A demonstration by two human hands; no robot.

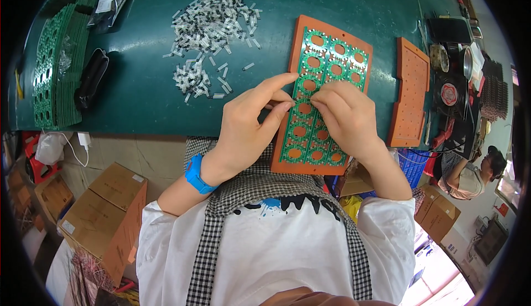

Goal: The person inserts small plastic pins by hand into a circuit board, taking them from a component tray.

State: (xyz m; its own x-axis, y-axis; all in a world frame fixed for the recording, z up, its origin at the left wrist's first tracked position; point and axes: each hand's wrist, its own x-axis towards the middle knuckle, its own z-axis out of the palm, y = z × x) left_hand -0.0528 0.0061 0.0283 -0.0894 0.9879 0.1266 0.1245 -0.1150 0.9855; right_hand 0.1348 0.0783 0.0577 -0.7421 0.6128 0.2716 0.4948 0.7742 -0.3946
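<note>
A green circuit-board panel with rows of oval holes lies on an orange-brown fixture plate, tilted at the table's near edge. My left hand is at the panel's left side, its index finger stretched onto the board. Its thumb and another fingertip come together at the board's edge. My right hand is closed in a pinch over the middle of the panel. Whatever either hand's fingertips hold is too small or hidden to make out. Left of the panel lies a heap of small clear parts with dark ends.
A smaller pile of such parts lies nearer me on the green table. Stacked green panels and a black pouch stand left. Another orange-brown plate lies right. Cardboard boxes are below left; a person is far right.
</note>
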